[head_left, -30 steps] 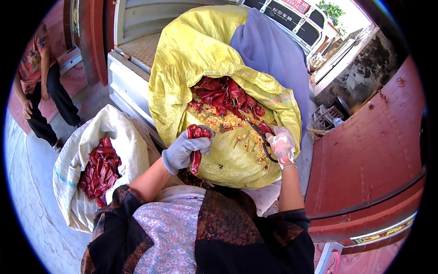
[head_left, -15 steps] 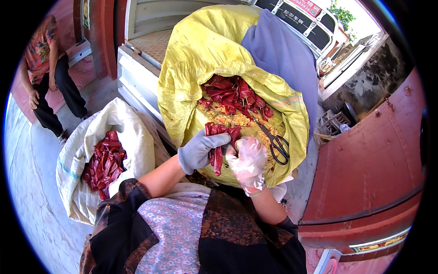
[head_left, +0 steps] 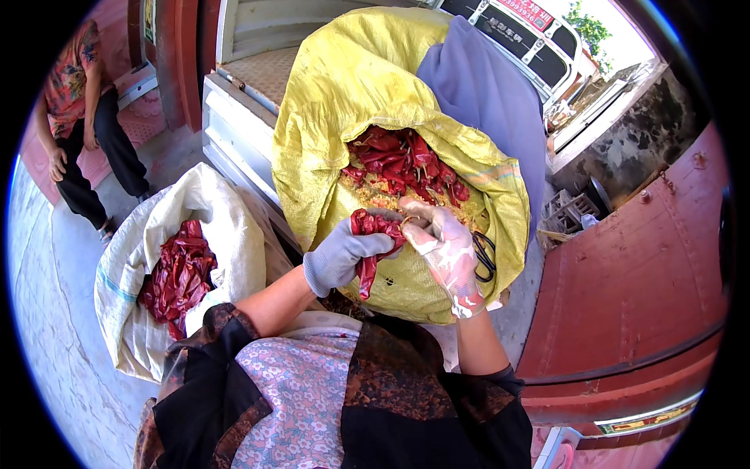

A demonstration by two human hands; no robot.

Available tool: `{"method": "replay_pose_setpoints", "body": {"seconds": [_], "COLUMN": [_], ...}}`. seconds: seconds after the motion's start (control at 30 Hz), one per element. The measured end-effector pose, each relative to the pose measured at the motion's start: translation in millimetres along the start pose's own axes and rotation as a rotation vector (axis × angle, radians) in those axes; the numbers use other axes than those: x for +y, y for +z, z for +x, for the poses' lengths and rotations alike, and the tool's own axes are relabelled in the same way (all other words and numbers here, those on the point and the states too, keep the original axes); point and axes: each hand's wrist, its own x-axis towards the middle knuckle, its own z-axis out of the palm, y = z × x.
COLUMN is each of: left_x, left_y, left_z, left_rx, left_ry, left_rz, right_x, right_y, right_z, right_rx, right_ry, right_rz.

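Your left hand [head_left: 340,256] grasps dried red peppers [head_left: 366,277] just before the yellow sack [head_left: 336,102]'s mouth. Expect them light, leathery, slick, perhaps brittle; hold mid-body. The lowest pepper's long axis runs toward you, its lower end pointing away from that mouth. Your right hand [head_left: 418,223]'s fingers curl beside them; whether gripping, I can't tell.

a red sign [head_left: 533,12], lettered and numbered; a dark panel [head_left: 506,33], white-lettered.
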Motion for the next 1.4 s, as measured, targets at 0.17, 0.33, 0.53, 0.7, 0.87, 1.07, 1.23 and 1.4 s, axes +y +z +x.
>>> {"method": "replay_pose_setpoints", "body": {"seconds": [0.17,0.33,0.53,0.7,0.87,1.07,1.23,1.4], "left_x": [-5.6,16.4,11.4,15.9,13.5,12.4,17.7,64.4], "left_y": [-11.9,5.9,-0.7,4.3,0.4,-0.2,-3.5,-11.9], "left_z": [0.3,-2.1,-2.8,-3.0,-0.4,2.3,-7.9,-44.9], "left_rx": [0.004,-0.080,-0.008,0.044,0.031,0.043,0.116,0.224], "left_ry": [0.022,0.018,0.030,0.046,0.199,0.142,0.068,0.028], "left_rz": [0.177,0.481,0.668,0.632,0.832,0.804,0.499,0.399], "right_x": [3.8,-13.4,-0.4,-5.4,0.6,19.9,27.5,23.8], "right_y": [2.4,5.7,13.7,20.3,20.5,13.8,1.3,-10.9], "right_z": [9.9,-2.5,-11.1,-14.5,-15.5,-8.8,9.0,7.9], "right_rx": [-0.203,-0.088,-0.030,0.045,0.047,0.029,-0.028,-0.354], "right_ry": [-0.241,-0.447,-0.174,0.456,0.613,0.663,0.398,0.209], "right_rz": [-0.082,-0.474,-0.171,0.536,0.847,1.069,0.491,-0.260]}}
